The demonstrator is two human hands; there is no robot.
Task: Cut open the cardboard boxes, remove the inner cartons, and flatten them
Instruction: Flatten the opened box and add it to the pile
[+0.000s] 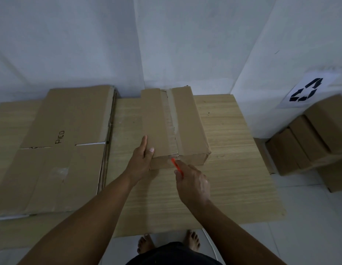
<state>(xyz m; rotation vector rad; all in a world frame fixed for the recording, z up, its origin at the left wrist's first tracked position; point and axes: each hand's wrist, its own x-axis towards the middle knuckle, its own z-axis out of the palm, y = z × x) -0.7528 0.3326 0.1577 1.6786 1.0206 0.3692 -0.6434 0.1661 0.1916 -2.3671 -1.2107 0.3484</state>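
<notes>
From the head view, a sealed cardboard box [174, 125] lies on a pale wooden surface [233, 169], its long side running away from the person, with a strip of clear tape [171, 119] along the middle seam of its top. The left hand [142, 159] grips the box's near left corner, thumb on top and fingers curled down around the edge. The right hand [193, 185] is curled around an orange cutter [176, 166], whose tip touches the box's near face just below where the tape ends. To the left, a stack of flattened cardboard [57, 146] lies on the surface, the top sheet printed "PICO". At the right, off the surface, several more closed boxes [307, 142] are piled on the floor beside a wall bearing a sheet with a recycling symbol [305, 90]. The person's bare feet [192, 240] show at the bottom, on the tiled floor.
</notes>
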